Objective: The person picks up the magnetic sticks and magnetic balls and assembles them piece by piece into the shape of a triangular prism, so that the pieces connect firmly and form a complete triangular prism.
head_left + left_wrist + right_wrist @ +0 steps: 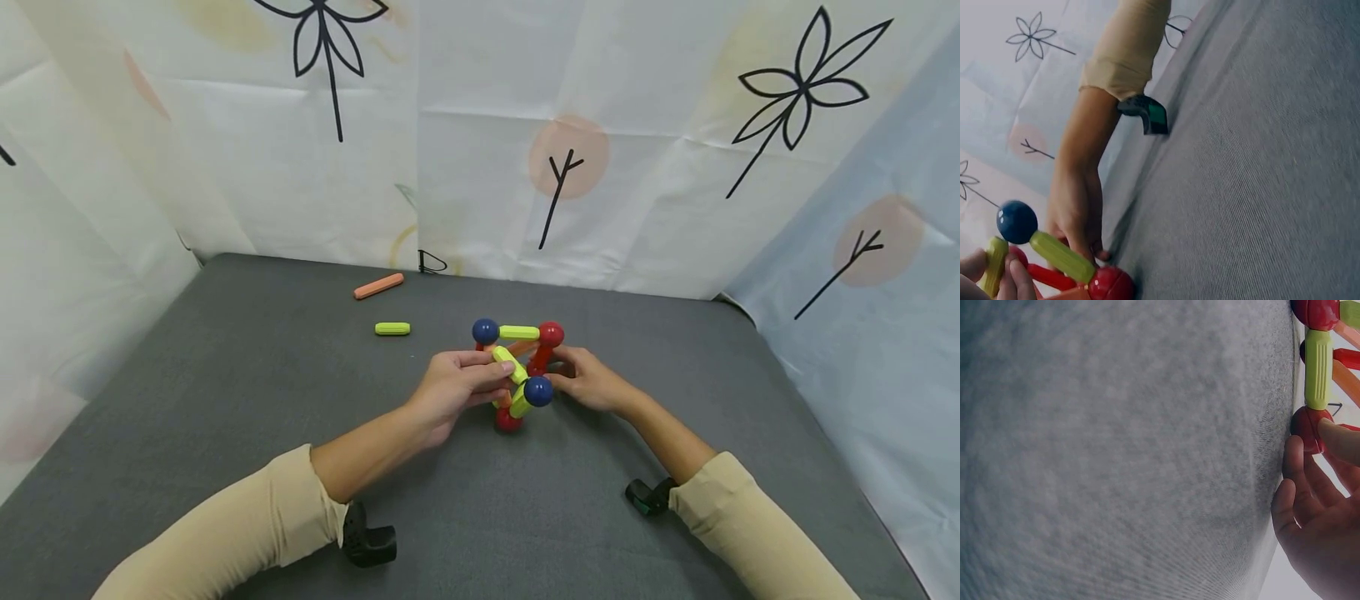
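Observation:
A frame of balls and sticks stands on the grey table between my hands. It joins blue and red balls with yellow-green, red and orange sticks. My left hand pinches a yellow-green stick between thumb and fingers, its lower end close to the near blue ball. From that blue ball another stick slants to a red ball on the table. My right hand holds a low red ball at the frame's right side, thumb and fingertips against it. Fingers partly hide the frame.
A loose orange stick and a short yellow-green stick lie at the back left of the table. Behind the table hangs a white printed cloth. Black wrist devices are strapped by both sleeves.

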